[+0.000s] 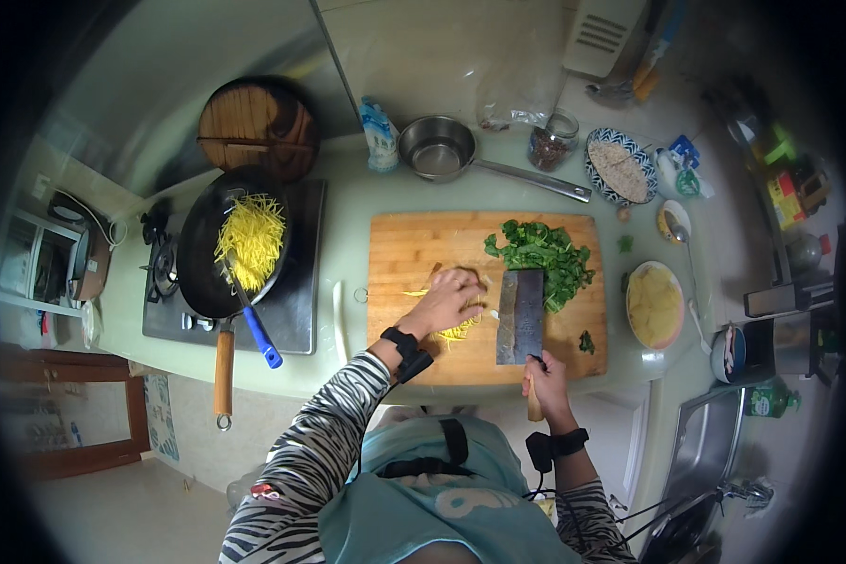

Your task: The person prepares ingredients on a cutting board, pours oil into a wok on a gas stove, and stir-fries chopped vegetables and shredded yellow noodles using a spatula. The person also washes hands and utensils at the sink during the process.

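Note:
My right hand (548, 381) grips the wooden handle of a cleaver (520, 317), whose broad blade lies over the wooden cutting board (395, 247), close to its right half. Chopped leafy greens (546, 254) are heaped at the blade's upper right, partly behind it. Over the middle of the board, my left hand (453, 302) is spread with bent fingers above some yellow shreds (458, 331). Part of those shreds is hidden under the palm; whether the fingers touch any I cannot tell. One small green scrap (586, 342) rests near the board's lower right.
Left of the board, a wok (196, 247) on the gas stove holds yellow shreds (252, 240) and a blue-handled spatula (257, 335). A saucepan (437, 149), a glass jar (554, 141) and a patterned plate (592, 169) stand behind. To the right are a bowl of pale slices (652, 303) and a sink (701, 437).

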The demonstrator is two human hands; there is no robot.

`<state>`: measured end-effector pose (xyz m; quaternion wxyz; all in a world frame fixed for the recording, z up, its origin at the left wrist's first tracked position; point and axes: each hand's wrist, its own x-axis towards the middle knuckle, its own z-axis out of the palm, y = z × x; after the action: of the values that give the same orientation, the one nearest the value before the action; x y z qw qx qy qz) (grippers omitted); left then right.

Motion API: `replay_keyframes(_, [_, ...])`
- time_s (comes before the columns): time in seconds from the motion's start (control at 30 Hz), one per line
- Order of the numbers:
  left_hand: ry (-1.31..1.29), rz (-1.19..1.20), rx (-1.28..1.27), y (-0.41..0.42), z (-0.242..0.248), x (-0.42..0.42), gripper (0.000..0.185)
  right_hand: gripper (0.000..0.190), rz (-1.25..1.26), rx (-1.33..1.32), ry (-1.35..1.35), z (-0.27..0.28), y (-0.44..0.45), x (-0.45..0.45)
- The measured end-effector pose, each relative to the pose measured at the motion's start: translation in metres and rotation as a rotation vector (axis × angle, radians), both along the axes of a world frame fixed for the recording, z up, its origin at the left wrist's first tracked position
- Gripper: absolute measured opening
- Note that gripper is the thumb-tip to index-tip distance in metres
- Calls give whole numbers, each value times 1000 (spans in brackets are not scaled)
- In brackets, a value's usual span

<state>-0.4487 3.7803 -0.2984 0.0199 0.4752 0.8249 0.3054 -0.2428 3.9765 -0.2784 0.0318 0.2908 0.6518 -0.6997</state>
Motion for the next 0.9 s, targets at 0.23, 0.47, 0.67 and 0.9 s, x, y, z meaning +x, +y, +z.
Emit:
replay_keyframes(0.23, [-166,208,292,-51,-3,16,22,19,99,113,-37,-21,-8,17])
replay_keyframes(0.47, [-249,565,321,-35,-21,32,35,16,99,37,-75,-41,-45,0])
replay_keyframes(0.67, [-398,685,550,-5,-18,52,37,15,247,113,30,-48,-91,-44])
replay_keyframes(0.9, [-213,794,685,-47,86,15,36,16,379,61,132,56,-122,-107])
